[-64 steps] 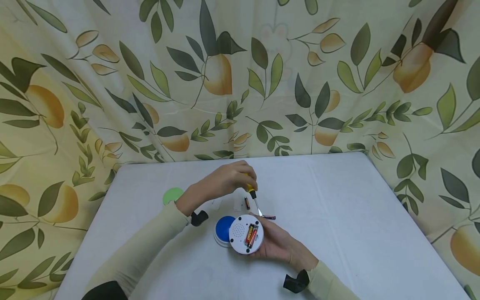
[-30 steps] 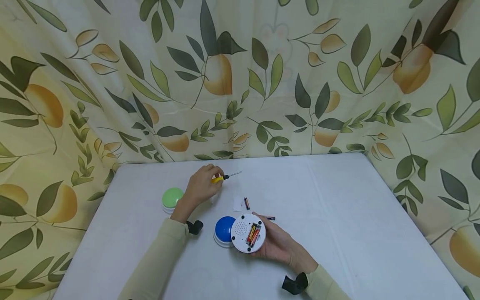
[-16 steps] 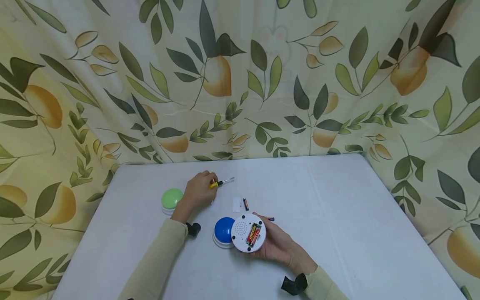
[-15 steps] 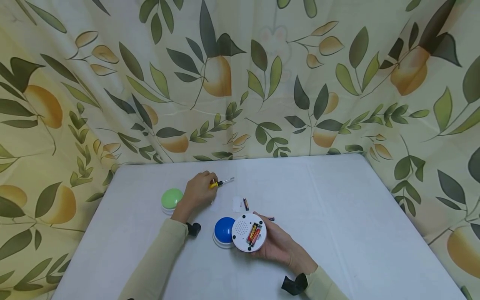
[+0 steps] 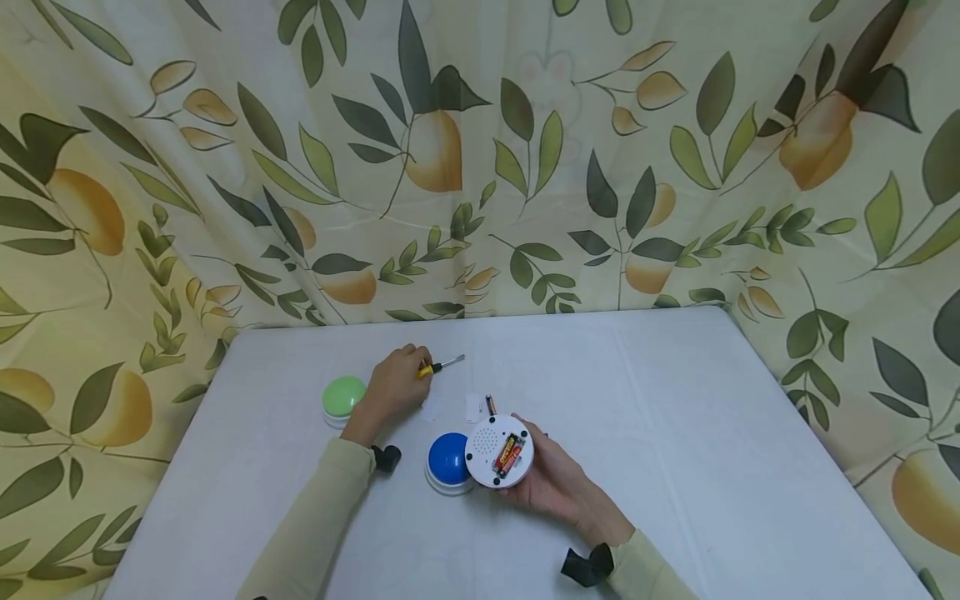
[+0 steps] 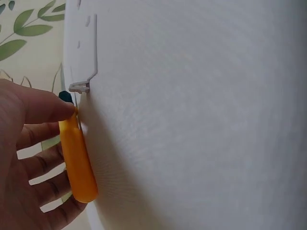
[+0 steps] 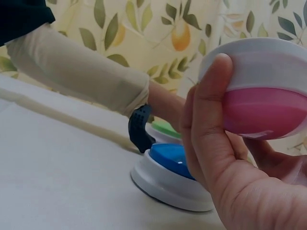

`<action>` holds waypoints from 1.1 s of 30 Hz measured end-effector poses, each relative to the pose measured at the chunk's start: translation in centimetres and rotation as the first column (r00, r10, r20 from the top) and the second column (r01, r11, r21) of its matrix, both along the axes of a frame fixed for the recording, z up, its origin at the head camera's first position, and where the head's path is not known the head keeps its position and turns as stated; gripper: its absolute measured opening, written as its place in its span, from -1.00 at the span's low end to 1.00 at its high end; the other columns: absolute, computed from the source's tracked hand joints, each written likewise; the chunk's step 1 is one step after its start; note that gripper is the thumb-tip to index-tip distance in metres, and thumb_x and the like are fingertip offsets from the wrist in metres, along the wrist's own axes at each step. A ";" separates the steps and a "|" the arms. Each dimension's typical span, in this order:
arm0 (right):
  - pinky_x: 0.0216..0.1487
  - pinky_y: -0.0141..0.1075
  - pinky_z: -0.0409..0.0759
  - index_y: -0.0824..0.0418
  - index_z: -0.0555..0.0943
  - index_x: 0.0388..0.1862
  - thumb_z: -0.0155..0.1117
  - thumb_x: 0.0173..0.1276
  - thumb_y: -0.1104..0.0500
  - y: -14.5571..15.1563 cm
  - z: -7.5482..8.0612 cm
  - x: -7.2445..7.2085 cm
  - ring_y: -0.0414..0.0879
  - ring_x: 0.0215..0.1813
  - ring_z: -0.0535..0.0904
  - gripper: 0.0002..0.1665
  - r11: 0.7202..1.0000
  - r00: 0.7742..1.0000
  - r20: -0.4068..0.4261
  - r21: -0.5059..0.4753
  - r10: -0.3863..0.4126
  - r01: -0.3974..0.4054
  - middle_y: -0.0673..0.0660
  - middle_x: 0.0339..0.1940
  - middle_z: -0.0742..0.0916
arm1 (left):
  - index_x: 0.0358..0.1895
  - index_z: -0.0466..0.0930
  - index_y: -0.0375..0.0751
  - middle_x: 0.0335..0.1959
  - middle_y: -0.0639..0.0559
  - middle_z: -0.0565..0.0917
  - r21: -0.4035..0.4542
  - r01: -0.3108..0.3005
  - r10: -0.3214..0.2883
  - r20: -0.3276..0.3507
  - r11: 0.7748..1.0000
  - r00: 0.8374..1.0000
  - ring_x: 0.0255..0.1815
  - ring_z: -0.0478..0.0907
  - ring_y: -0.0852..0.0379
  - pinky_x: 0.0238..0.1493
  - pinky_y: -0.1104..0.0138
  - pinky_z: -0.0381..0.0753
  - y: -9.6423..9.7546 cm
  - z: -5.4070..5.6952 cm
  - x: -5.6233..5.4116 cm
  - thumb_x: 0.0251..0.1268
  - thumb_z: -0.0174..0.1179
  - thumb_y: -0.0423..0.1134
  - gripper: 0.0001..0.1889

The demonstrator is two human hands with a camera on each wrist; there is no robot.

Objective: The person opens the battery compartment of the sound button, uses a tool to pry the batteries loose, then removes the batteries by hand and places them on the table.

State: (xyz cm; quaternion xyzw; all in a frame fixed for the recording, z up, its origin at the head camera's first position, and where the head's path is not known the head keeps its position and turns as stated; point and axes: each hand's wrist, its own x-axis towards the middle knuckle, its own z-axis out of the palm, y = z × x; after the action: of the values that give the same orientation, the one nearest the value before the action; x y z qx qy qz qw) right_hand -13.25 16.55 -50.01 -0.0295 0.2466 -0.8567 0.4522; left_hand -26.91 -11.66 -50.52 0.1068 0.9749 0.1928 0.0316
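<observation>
My left hand point(image 5: 396, 379) pinches a screwdriver point(image 6: 77, 158) with a yellow handle, low over the tabletop at the back left. Its thumb lies near the neck while the other fingers spread behind the handle. My right hand point(image 5: 558, 483) grips a round push button point(image 5: 486, 457), its white underside up. Two red-and-black batteries point(image 5: 508, 456) sit in the uncovered compartment of that base. From the right wrist view, the button's pink dome point(image 7: 264, 110) faces down. A blue push button point(image 5: 447, 457) stands just left of the held one, partly overlapped by it.
A green push button point(image 5: 344, 395) stands beside my left wrist. Behind the held button lie a loose battery point(image 5: 491, 405) and a white cover point(image 5: 474, 407). A clipped white plastic piece point(image 6: 84, 57) is near the screwdriver. A patterned curtain point(image 5: 480, 167) hangs behind the table.
My left hand has moved the screwdriver from above the pink button to the back left and lowered it. My right hand has lifted the button slightly away from me.
</observation>
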 end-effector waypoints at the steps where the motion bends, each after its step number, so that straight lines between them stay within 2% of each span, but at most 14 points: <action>1: 0.13 -0.23 0.68 -0.13 0.30 0.51 -0.16 0.69 -0.30 -0.1 0.0 0.0 0.11 0.26 0.65 -0.43 1.000 1.000 0.001 -0.003 -0.010 0.010 0.15 0.30 0.65 | 0.10 0.65 -0.08 -0.02 -0.02 0.66 -0.002 -0.004 0.004 0.008 1.000 1.000 -0.05 0.56 0.01 0.12 0.11 0.68 0.0 0.1 0.1 0.38 0.28 -0.19 -0.73; 5: 0.14 -0.22 0.69 -0.14 0.23 0.54 -0.28 0.72 -0.29 -0.3 0.1 -0.2 0.10 0.26 0.64 -0.43 0.999 0.999 -0.021 -0.001 -0.039 0.039 0.13 0.31 0.64 | 0.21 0.61 -0.09 0.09 -0.08 0.64 -0.059 0.010 -0.010 -0.009 0.998 1.000 0.07 0.55 -0.05 0.17 0.06 0.66 0.1 0.9 0.7 0.42 0.24 -0.18 -0.66; 10: 0.13 -0.24 0.68 -0.20 0.46 0.45 -0.40 0.73 -0.28 -0.4 0.3 -0.5 0.09 0.25 0.63 -0.41 0.998 0.997 -0.040 -0.030 -0.063 0.062 0.12 0.32 0.62 | 0.24 0.60 -0.09 0.19 -0.13 0.63 -0.120 0.021 -0.036 -0.130 0.993 0.991 0.18 0.56 -0.15 0.13 -0.02 0.66 0.4 2.7 2.0 0.44 0.20 -0.17 -0.64; 14: 0.12 -0.25 0.66 -0.24 0.54 0.41 -0.40 0.73 -0.28 -0.4 0.4 -0.6 0.15 0.26 0.64 -0.39 0.995 0.996 -0.062 -0.072 -0.068 0.064 0.15 0.34 0.60 | 0.16 0.66 -0.07 0.12 -0.09 0.68 -0.083 0.017 -0.031 -0.173 0.996 0.984 0.12 0.59 -0.11 0.08 0.02 0.69 1.2 4.3 3.5 0.45 0.24 -0.15 -0.70; 15: 0.12 -0.25 0.65 -0.24 0.44 0.51 -0.42 0.74 -0.28 -0.4 0.4 -0.6 0.16 0.26 0.64 -0.39 0.995 0.995 -0.068 -0.082 -0.070 0.065 0.16 0.35 0.59 | 0.14 0.68 -0.07 0.09 -0.08 0.69 -0.071 0.020 -0.033 -0.178 0.997 0.984 0.09 0.60 -0.10 0.07 0.04 0.69 1.4 4.6 3.9 0.46 0.25 -0.15 -0.72; 17: 0.12 -0.24 0.65 -0.22 0.40 0.53 -0.43 0.74 -0.27 -0.4 0.4 -0.7 0.17 0.25 0.65 -0.39 0.993 0.994 -0.073 -0.099 -0.076 0.069 0.16 0.35 0.59 | 0.11 0.70 -0.07 0.04 -0.05 0.71 -0.056 0.029 -0.038 -0.184 0.998 0.982 0.05 0.60 -0.06 0.04 0.07 0.70 1.8 5.1 4.8 0.46 0.26 -0.14 -0.75; 21: 0.16 -0.22 0.63 -0.16 0.16 0.65 -0.49 0.74 -0.26 -0.7 0.3 -0.8 0.16 0.25 0.65 -0.36 0.990 0.994 -0.074 -0.117 -0.086 0.078 0.16 0.37 0.59 | 0.04 0.72 -0.03 0.00 -0.01 0.74 -0.030 0.036 -0.041 -0.196 0.999 0.980 0.01 0.61 -0.01 -0.01 0.13 0.70 2.5 6.4 6.8 0.47 0.26 -0.13 -0.80; 22: 0.17 -0.22 0.64 -0.16 0.23 0.61 -0.48 0.74 -0.26 -0.7 0.3 -0.8 0.16 0.26 0.65 -0.37 0.990 0.993 -0.071 -0.116 -0.092 0.083 0.16 0.37 0.58 | 0.03 0.72 -0.02 0.00 0.00 0.74 -0.019 0.035 -0.038 -0.197 0.999 0.980 0.00 0.61 0.00 -0.03 0.16 0.70 2.7 6.8 7.4 0.47 0.26 -0.12 -0.81; 24: 0.18 -0.22 0.64 -0.16 0.14 0.64 -0.47 0.74 -0.27 -0.8 0.4 -0.8 0.15 0.27 0.64 -0.37 0.989 0.992 -0.069 -0.112 -0.104 0.096 0.15 0.39 0.56 | -0.01 0.73 -0.01 -0.02 0.03 0.74 0.016 0.041 -0.036 -0.207 0.999 0.978 -0.02 0.60 0.02 -0.08 0.21 0.68 3.2 7.5 8.4 0.47 0.27 -0.12 -0.84; 26: 0.19 -0.22 0.64 -0.15 0.17 0.62 -0.44 0.74 -0.27 -1.0 0.4 -0.9 0.14 0.28 0.63 -0.38 0.987 0.991 -0.055 -0.108 -0.124 0.117 0.16 0.40 0.55 | -0.04 0.73 0.01 -0.07 0.06 0.74 0.054 0.054 -0.040 -0.223 0.997 0.974 -0.05 0.59 0.06 -0.11 0.26 0.66 3.6 8.0 9.4 0.46 0.30 -0.12 -0.87; 30: 0.22 -0.21 0.62 -0.15 0.17 0.58 -0.38 0.73 -0.28 -1.2 0.5 -0.9 0.07 0.31 0.59 -0.42 0.984 0.986 -0.048 -0.088 -0.159 0.154 0.13 0.40 0.52 | -0.08 0.72 0.01 -0.15 0.10 0.73 0.122 0.108 -0.075 -0.252 0.987 0.965 -0.09 0.58 0.10 -0.14 0.28 0.64 4.7 8.7 10.9 0.42 0.33 -0.12 -0.88; 33: 0.25 -0.19 0.60 -0.13 0.01 0.64 -0.37 0.74 -0.27 -1.5 0.6 -0.9 0.01 0.34 0.54 -0.37 0.983 0.983 -0.057 -0.066 -0.173 0.169 0.09 0.41 0.50 | -0.08 0.72 0.01 -0.16 0.11 0.73 0.150 0.146 -0.102 -0.268 0.978 0.958 -0.09 0.58 0.13 -0.11 0.27 0.64 5.4 8.8 11.6 0.42 0.33 -0.09 -0.87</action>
State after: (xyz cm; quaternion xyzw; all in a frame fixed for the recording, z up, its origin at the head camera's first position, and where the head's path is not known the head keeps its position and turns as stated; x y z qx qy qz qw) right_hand -14.20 15.08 -49.44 -0.0490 0.2359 -0.8981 0.3678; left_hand -15.29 -6.29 -41.74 0.1942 0.9422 0.2567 -0.0929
